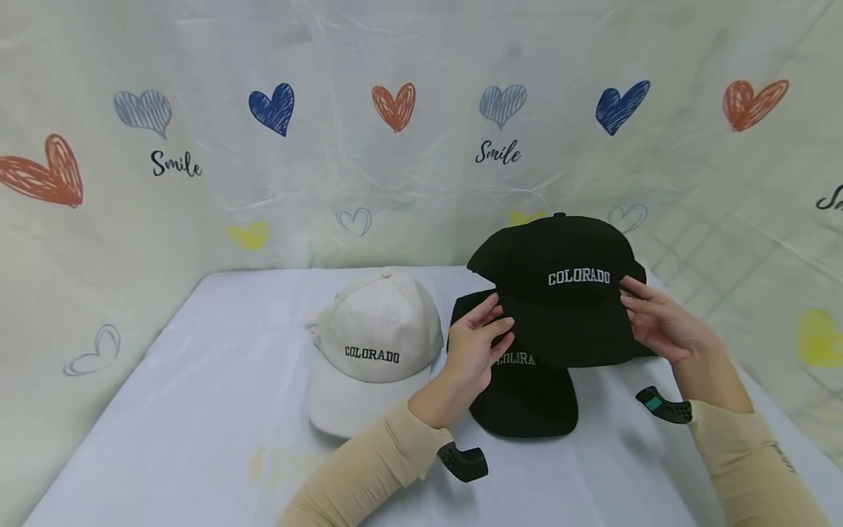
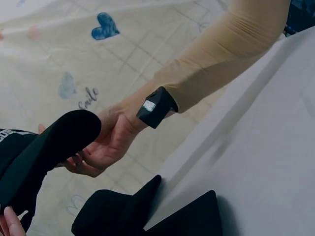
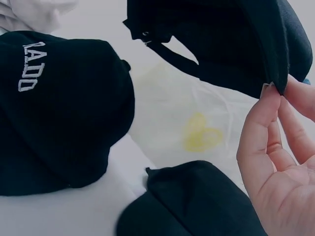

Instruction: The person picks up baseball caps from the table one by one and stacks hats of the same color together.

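Note:
Both hands hold up a black baseball cap [image 1: 560, 252] with white COLORADO lettering, its front toward the head camera. My left hand [image 1: 469, 348] grips its left lower edge by the brim. On the other side, my right hand [image 1: 668, 326] pinches the edge where brim and crown meet; the right wrist view shows thumb and fingertips [image 3: 270, 98] together on the fabric. Below the raised cap, a second black COLORADO cap [image 1: 527, 402] lies on the table, partly hidden by it and the left hand. Another black cap [image 3: 192, 196] is beside that one, mostly hidden in the head view.
A cream COLORADO cap [image 1: 378, 329] rests left of the black ones, near the left forearm. The white-covered table [image 1: 197, 410] meets a hanging sheet [image 1: 421, 58] printed with hearts at its back edge. Black wrist devices [image 1: 464, 462] sit at both cuffs.

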The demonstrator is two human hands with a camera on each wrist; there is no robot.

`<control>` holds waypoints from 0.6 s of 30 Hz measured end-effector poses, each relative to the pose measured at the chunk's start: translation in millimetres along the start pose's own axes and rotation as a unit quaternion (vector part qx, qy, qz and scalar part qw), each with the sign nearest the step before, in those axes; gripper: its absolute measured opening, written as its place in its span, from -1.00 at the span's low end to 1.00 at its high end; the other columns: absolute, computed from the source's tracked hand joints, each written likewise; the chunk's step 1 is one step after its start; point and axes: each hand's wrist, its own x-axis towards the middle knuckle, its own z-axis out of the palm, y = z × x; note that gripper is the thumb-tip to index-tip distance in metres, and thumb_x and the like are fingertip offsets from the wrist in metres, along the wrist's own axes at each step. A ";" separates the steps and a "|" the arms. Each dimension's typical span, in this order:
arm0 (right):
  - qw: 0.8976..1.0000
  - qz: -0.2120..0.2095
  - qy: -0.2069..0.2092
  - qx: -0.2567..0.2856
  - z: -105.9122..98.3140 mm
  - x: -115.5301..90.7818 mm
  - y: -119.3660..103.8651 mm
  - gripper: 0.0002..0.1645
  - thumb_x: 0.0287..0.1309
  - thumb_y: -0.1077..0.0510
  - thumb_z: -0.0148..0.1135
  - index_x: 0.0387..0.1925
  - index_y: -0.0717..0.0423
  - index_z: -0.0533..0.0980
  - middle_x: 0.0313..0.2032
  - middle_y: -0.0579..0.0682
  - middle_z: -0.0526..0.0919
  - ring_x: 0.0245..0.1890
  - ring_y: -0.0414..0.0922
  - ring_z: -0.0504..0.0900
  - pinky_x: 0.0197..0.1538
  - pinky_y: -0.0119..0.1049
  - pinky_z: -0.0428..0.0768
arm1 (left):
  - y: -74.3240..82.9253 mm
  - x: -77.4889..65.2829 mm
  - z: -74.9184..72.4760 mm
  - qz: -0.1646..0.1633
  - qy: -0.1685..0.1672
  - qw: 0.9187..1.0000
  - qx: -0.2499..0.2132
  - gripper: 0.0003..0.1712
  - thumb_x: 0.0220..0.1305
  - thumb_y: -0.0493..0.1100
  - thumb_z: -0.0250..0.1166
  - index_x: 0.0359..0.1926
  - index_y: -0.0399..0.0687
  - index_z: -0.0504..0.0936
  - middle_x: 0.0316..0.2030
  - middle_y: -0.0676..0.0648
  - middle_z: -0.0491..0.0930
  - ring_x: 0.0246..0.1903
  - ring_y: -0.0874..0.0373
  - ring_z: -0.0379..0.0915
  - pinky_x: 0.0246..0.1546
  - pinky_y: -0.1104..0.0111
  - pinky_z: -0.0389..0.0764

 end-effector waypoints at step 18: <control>0.999 0.032 0.027 0.009 4.2 28.1 17.6 -0.43 0.56 0.45 -0.32 0.17 0.15 0.61 -0.02 0.08 0.71 -0.08 -0.06 0.73 0.00 -0.20 0.68 | 1.1 0.4 -7.7 0.022 0.062 0.996 -0.061 -0.47 0.42 -0.43 0.21 0.38 -0.21 0.50 0.19 -0.14 0.45 0.16 0.02 0.40 0.29 0.05 0.44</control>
